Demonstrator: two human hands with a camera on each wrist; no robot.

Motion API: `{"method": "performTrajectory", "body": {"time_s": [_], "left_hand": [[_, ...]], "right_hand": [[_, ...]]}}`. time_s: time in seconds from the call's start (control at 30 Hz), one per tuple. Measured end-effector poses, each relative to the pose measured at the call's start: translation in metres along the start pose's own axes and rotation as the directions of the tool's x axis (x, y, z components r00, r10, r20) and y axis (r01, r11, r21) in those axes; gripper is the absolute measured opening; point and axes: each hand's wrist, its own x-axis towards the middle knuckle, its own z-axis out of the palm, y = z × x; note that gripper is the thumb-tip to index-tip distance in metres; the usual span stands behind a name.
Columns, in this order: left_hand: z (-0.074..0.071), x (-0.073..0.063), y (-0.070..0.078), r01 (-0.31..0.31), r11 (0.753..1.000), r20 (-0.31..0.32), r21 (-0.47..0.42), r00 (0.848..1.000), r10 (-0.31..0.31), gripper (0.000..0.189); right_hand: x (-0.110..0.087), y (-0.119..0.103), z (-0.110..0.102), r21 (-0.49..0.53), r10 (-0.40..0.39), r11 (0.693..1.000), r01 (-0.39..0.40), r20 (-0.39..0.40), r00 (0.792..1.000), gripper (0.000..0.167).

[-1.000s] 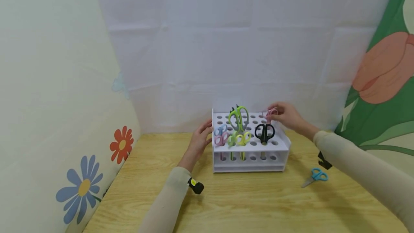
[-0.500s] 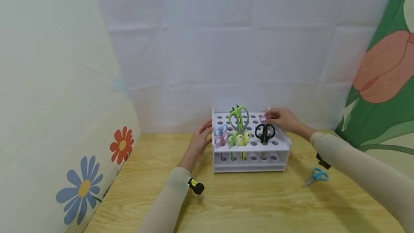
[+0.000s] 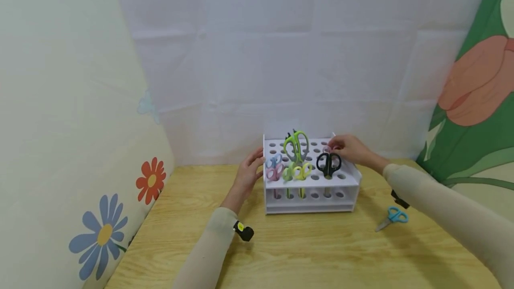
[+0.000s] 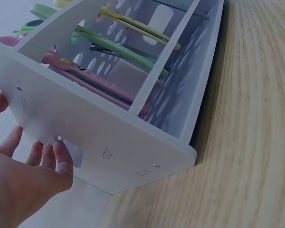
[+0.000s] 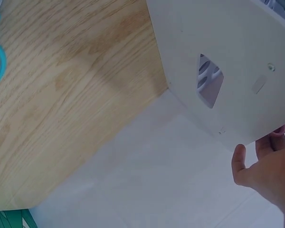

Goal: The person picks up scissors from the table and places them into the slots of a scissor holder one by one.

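A white rack [image 3: 311, 183] with rows of round holes stands on the table. My right hand [image 3: 351, 148] pinches pink-handled scissors [image 3: 327, 149] over the rack's back right holes; its fingers hide most of them. In the right wrist view a bit of the pink handle [image 5: 279, 129] shows among the fingers. My left hand [image 3: 246, 173] rests its fingertips against the rack's left side panel [image 4: 92, 135], beside the cutout. Upright in the rack are black scissors [image 3: 328, 165], large green scissors [image 3: 297, 146], and small blue, pink, green and yellow ones [image 3: 302, 172].
Blue-handled scissors [image 3: 393, 217] lie on the wooden table [image 3: 305, 253], to the right of the rack. A white cloth [image 3: 257, 66] hangs behind. Printed flower panels [image 3: 478, 88] border both sides.
My right hand has moved slightly left and down, bringing the pink scissors lower, in behind the black pair. The left hand stays at the rack's side.
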Motion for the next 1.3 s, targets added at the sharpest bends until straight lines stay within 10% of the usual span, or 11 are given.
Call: {"method": "performTrajectory", "body": {"time_s": [0.73, 1.3], "left_hand": [[-0.001, 0.008, -0.004, 0.030, 1.000, 0.000, 0.003, 1.000, -0.030, 0.048], [-0.011, 0.013, -0.004, 0.037, 0.999, 0.006, 0.011, 0.999, -0.037, 0.049]], "right_hand": [[-0.014, -0.004, -0.017, -0.047, -0.009, 0.999, 0.010, 0.013, 1.000, 0.024], [-0.068, 0.006, -0.053, -0.095, 0.056, 0.994, -0.057, -0.012, 0.998, 0.026]]}}
